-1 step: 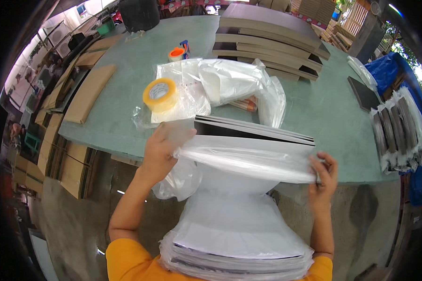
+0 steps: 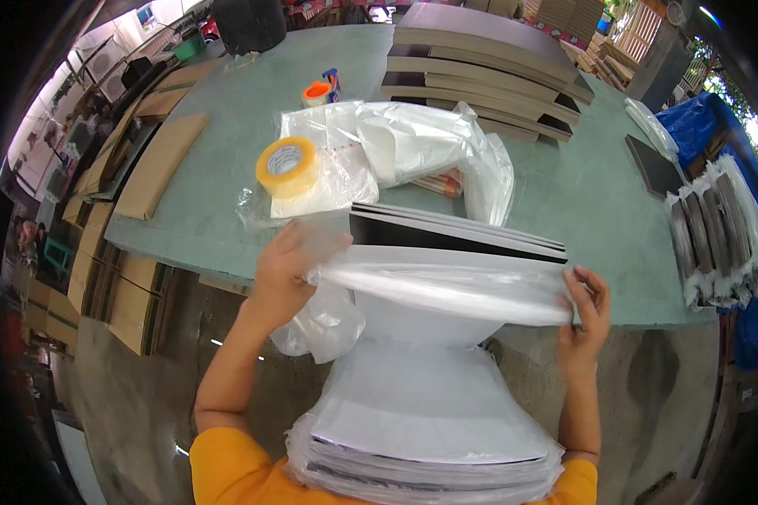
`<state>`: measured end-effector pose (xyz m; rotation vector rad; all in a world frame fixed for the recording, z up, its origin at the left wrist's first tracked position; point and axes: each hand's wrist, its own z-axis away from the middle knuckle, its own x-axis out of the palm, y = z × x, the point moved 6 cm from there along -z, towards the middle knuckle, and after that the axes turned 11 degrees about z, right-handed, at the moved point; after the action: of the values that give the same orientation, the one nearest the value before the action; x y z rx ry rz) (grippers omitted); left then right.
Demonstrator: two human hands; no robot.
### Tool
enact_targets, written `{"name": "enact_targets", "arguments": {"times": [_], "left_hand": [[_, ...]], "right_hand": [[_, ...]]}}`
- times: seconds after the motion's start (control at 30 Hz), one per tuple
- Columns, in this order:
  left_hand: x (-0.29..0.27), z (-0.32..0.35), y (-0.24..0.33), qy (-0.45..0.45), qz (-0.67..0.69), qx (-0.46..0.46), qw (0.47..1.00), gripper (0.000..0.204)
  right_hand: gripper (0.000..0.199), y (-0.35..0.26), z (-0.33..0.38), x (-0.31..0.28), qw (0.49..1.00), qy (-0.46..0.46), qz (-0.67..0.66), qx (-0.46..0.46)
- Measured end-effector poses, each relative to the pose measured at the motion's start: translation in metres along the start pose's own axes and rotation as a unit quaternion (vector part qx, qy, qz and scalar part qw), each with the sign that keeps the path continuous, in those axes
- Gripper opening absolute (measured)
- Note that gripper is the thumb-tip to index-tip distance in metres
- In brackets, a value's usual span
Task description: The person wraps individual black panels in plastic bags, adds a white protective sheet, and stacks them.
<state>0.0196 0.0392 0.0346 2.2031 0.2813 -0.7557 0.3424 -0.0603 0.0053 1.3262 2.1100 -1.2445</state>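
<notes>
A stack of flat boards [image 2: 480, 225], white with dark faces between them, stands tilted at the table's near edge. A clear plastic bag [image 2: 446, 290] is drawn part way over it, its gathered mouth stretched across the boards. My left hand [image 2: 286, 268] is closed on the bag's left end, its fingers slightly blurred. At the right end, my right hand [image 2: 587, 307] has bent fingers gripping the bag's edge. Closer to me sits a plastic-wrapped stack of boards [image 2: 429, 412]. Loose plastic [image 2: 324, 324] hangs below my left hand.
On the green table [image 2: 194, 244] lie a yellow tape roll [image 2: 286, 167], a tape dispenser [image 2: 318, 91] and clear plastic bags [image 2: 421, 139]. Stacked panels [image 2: 480, 71] stand at the back. Wrapped panels [image 2: 716, 231] sit at the right; folded cardboard [image 2: 162, 168] lines the left.
My right hand has shifted slightly up and to the right, with the bag's right end. My left hand has barely moved.
</notes>
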Motion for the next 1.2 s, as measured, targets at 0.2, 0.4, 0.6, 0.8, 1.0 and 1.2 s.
{"name": "enact_targets", "arguments": {"times": [0.2,0.4,0.6,0.8,1.0,1.2], "left_hand": [[0.002,0.015,-0.029,-0.138,0.31,-0.096,0.936,0.032],[0.091,0.121,-0.097,-0.192,0.695,-0.472,0.507,0.044],[0.19,0.221,-0.208,-0.186,0.486,-0.52,0.678,0.056],[0.206,0.201,-0.212,-0.263,0.013,-0.412,0.872,0.07],[0.194,0.201,-0.175,-0.37,0.128,-0.394,0.831,0.054],[0.193,0.223,-0.159,-0.383,0.138,-0.339,0.848,0.061]], "right_hand": [[0.031,0.021,-0.011,-0.015,0.974,-0.085,-0.205,0.035],[0.021,0.076,0.066,0.082,0.719,-0.386,-0.483,0.318],[0.03,0.169,0.197,0.202,0.832,-0.328,-0.132,0.427],[0.026,0.17,0.192,0.219,0.926,-0.228,-0.093,0.285],[0.031,0.14,0.19,0.198,0.868,-0.397,0.002,0.298],[0.032,0.151,0.229,0.196,0.856,-0.436,-0.014,0.278]]}}
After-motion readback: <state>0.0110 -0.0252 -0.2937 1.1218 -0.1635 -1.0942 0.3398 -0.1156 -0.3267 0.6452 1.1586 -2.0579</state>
